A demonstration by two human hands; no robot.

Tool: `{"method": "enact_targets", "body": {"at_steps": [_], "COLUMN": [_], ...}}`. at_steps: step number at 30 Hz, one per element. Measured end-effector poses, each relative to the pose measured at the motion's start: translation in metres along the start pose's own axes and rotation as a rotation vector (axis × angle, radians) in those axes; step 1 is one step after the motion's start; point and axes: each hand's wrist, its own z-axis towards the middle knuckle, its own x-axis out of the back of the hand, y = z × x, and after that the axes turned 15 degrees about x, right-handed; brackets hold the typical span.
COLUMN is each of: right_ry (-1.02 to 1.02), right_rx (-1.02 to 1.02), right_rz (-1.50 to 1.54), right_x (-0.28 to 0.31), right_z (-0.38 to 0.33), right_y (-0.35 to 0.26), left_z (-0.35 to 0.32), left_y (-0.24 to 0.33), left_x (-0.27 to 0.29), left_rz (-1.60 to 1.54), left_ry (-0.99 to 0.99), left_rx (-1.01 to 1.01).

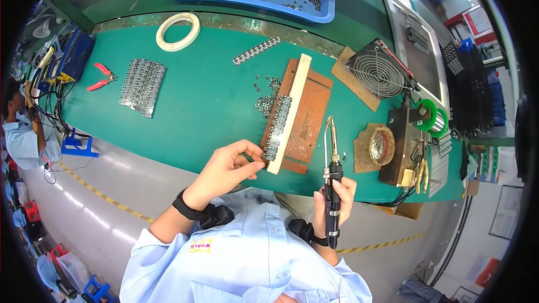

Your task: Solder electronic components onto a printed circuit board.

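My right hand grips a black soldering iron, its metal tip pointing up and away from me, with a thin curved feed tube alongside. My left hand is at the near end of a brown board, thumb and forefinger curled together at the end of a row of small metal components. Whatever lies between those fingertips is too small to make out. The row rests against a pale wooden strip on the board. Loose small metal parts lie left of the board.
A fan, solder spool and round dish stand to the right. Red-handled cutters, component panels, a tape roll and another component strip lie left and beyond. A blue tray is at the back.
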Motion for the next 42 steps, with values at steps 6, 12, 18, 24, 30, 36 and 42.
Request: {"method": "enact_targets", "body": {"at_steps": [6, 12, 18, 24, 30, 36, 42], "right_ry": [0.020, 0.011, -0.032, -0.022, 0.009, 0.032, 0.060], "right_rx": [-0.009, -0.012, -0.022, -0.050, -0.062, -0.085, -0.095], "right_rz": [0.014, 0.015, 0.050, 0.044, 0.060, 0.065, 0.038], "right_x": [0.012, 0.018, 0.015, 0.014, 0.015, 0.015, 0.014], "right_z": [-0.006, -0.007, -0.001, 0.006, 0.019, 0.025, 0.031], "right_y": [-0.008, -0.011, -0.008, -0.001, 0.012, 0.023, 0.033], "left_z": [0.000, -0.005, -0.006, 0.003, 0.014, 0.010, 0.011], "left_y": [-0.004, 0.007, 0.018, 0.026, 0.043, 0.083, 0.123], "left_x": [-0.008, -0.025, -0.037, -0.032, -0.031, -0.033, -0.047], "left_rz": [-0.134, 0.181, 0.484, 0.606, 0.548, 0.391, 0.386], "left_ry": [-0.034, 0.156, 0.378, 0.335, 0.278, 0.226, 0.293], "left_rx": [-0.006, -0.255, -0.536, -0.559, -0.631, -0.697, -0.644]}}
